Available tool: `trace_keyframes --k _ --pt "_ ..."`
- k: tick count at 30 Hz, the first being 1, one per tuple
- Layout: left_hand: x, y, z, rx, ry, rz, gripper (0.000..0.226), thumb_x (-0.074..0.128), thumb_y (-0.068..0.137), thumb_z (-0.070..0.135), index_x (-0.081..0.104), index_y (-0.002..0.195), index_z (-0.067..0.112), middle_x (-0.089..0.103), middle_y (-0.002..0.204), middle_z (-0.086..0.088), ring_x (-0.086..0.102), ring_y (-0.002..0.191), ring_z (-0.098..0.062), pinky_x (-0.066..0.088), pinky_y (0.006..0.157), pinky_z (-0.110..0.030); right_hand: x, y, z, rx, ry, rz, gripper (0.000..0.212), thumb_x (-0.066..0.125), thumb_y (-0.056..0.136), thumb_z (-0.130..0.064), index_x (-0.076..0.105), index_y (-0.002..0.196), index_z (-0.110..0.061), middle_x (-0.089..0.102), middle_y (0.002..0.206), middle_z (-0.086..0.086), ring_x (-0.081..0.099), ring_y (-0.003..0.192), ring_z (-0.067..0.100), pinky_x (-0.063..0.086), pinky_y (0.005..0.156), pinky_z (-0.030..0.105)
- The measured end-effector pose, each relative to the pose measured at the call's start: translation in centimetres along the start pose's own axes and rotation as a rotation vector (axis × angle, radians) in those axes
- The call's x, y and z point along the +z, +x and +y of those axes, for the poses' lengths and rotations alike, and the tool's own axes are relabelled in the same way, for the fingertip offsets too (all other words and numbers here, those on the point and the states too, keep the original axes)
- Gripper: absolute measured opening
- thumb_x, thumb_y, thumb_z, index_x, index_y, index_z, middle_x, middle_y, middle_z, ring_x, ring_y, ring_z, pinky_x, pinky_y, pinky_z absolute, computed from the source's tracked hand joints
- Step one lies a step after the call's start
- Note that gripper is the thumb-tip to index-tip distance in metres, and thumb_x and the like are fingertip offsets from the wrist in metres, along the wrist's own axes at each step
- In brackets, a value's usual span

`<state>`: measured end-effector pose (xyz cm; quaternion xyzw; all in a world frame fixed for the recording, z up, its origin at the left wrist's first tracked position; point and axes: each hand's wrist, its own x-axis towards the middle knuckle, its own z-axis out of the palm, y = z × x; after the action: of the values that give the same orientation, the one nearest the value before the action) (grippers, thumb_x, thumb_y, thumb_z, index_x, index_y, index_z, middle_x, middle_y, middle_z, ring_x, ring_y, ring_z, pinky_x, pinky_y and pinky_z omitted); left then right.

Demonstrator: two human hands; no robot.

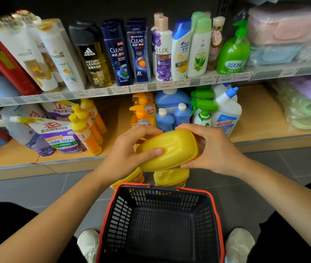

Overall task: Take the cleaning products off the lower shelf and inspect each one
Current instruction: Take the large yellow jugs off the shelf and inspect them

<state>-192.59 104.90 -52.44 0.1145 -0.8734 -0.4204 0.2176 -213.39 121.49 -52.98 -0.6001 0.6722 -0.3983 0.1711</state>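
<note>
Head view: a yellow bottle (pixel 169 149) is in the air before the lower shelf (pixel 255 114), above a black basket (pixel 121 215). Its base faces the camera and its long axis points away toward the shelf. The left hand (pixel 130 156) and the right hand (pixel 215 149) grip its two sides with curled fingers, and both forearms reach forward.

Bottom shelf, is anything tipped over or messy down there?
Yes. The refill pouches at the left end of the lower shelf lie slumped on their sides instead of standing up. Two yellow bottles are off the shelf too, on the floor just behind the basket.
</note>
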Motion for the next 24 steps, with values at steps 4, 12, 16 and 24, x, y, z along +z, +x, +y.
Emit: trace_keyframes --k 4,12,16,24 --pt "0.23 0.15 0.29 -0.023 -0.121 0.102 0.025 0.075 0.086 0.028 0.07 0.111 0.026 0.068 0.11 -0.001 0.063 0.104 -0.015 0.049 0.085 -0.028 0.26 0.14 -0.09 -0.082 -0.06 0.036 0.088 0.097 0.055 -0.039 0.059 0.134 -0.031 0.063 0.122 -0.02 0.058 0.113 -0.002 0.043 0.094 0.009" --pt "0.36 -0.09 0.85 0.091 -0.143 0.043 0.03 0.062 0.096 0.006 0.07 0.121 0.019 0.065 0.124 -0.003 0.057 0.122 -0.025 0.048 0.101 -0.048 0.65 0.19 0.19 -0.153 -0.136 0.091 0.085 0.088 0.062 -0.051 0.058 0.137 -0.026 0.064 0.128 -0.009 0.061 0.116 0.01 0.05 0.095 0.029" --pt "0.14 -0.27 0.74 0.089 -0.078 0.022 0.035 0.063 0.095 0.006 0.067 0.128 0.018 0.064 0.134 0.002 0.053 0.132 -0.022 0.045 0.108 -0.047 0.57 0.29 0.52 -0.122 -0.11 0.093 0.089 0.096 0.058 -0.04 0.057 0.137 -0.029 0.06 0.124 -0.019 0.059 0.114 0.003 0.047 0.094 0.019" --pt "-0.46 -0.02 -0.01 -0.226 -0.236 0.2 0.032 0.061 0.092 0.022 0.07 0.123 0.016 0.071 0.12 -0.003 0.065 0.112 -0.023 0.054 0.093 -0.054 -0.11 0.5 0.35 -0.039 0.047 0.122 0.089 0.093 0.055 -0.042 0.054 0.135 -0.04 0.058 0.127 -0.029 0.052 0.121 -0.012 0.041 0.098 0.007"
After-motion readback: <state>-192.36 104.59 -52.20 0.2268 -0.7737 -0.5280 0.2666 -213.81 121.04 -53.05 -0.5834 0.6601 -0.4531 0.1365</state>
